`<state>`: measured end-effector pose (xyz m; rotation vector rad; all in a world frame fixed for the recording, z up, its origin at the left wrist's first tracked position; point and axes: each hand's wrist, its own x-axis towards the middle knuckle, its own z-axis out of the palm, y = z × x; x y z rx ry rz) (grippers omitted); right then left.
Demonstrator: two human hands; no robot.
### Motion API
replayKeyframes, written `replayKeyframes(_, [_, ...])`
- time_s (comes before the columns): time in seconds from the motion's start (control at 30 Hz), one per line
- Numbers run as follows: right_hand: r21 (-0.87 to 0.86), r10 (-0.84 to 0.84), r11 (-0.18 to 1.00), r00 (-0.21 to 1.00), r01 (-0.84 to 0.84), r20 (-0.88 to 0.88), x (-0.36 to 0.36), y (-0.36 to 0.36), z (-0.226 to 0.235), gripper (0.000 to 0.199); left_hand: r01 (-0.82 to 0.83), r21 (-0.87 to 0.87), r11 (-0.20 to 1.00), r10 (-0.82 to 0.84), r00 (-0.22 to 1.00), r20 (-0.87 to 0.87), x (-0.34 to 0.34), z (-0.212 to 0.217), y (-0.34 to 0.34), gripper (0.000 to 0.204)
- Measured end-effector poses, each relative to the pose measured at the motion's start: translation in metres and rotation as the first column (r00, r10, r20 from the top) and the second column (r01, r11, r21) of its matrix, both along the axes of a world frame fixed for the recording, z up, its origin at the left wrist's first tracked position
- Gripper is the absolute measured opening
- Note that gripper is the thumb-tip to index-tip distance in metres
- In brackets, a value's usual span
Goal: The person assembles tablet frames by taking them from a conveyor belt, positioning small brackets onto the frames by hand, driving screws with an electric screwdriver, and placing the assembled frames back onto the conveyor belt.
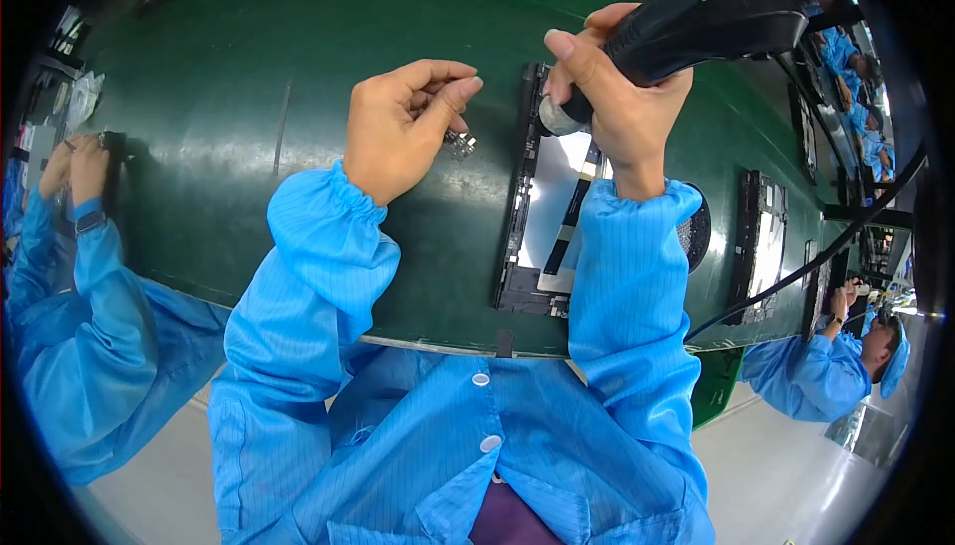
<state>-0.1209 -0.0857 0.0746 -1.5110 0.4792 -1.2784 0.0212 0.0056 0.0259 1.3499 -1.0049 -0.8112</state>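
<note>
My right hand (627, 97) is wrapped round a black hand tool (696, 28) that looks like a hot-air gun, with a thick black hose at its far end. Its round silver nozzle (563, 115) points down over the upper part of an opened device chassis (542, 217), which has a black frame and a shiny silver plate. My right forearm hides the chassis's right side. To the left of it, above the green table, my left hand (408, 127) is closed in a pinch on a small metal part (461, 144). Its exact kind is too small to tell.
The green table (328, 38) carries another chassis (761, 247) at the right and a round black mesh object (694, 229) beside my right sleeve. A black cable (836, 247) curves along the right. Co-workers' hands (90, 167) rest at the left edge; another person (831, 361) sits at the right.
</note>
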Motion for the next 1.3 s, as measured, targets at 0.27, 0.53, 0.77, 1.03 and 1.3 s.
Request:
replayKeyframes(0.27, [-0.049,-0.028,0.998,0.999,0.026,-0.028,0.001,0.013,-0.005,0.017,0.006,-0.071,0.997,-0.011,0.998,-0.067,-0.001,-0.002,0.002,0.014])
replayKeyframes(0.53, [-0.071,-0.142,0.986,0.979,0.154,0.147,-0.014,0.011,0.013,0.024,-0.02,-0.06,0.998,0.023,0.999,0.046,0.01,-0.002,-0.002,0.017])
replayKeyframes(0.77, [-0.245,-0.233,0.931,0.957,0.272,0.175,-0.083,0.013,0.018,0.022,0.176,-0.091,0.98,-0.122,0.898,0.423,-0.012,0.008,0.033,0.027])
replayKeyframes(1.03, [0.123,-0.251,0.964,0.96,0.236,0.127,-0.107,0.052,0.015,0.033,0.561,-0.045,0.826,-0.211,0.383,0.899,-0.068,-0.024,0.077,0.042])
replayKeyframes(1.3, [0.229,-0.078,0.971,0.996,0.066,0.041,-0.11,0.065,-0.009,0.036,0.456,-0.072,0.887,-0.044,0.239,0.97,-0.061,-0.024,-0.103,0.033])
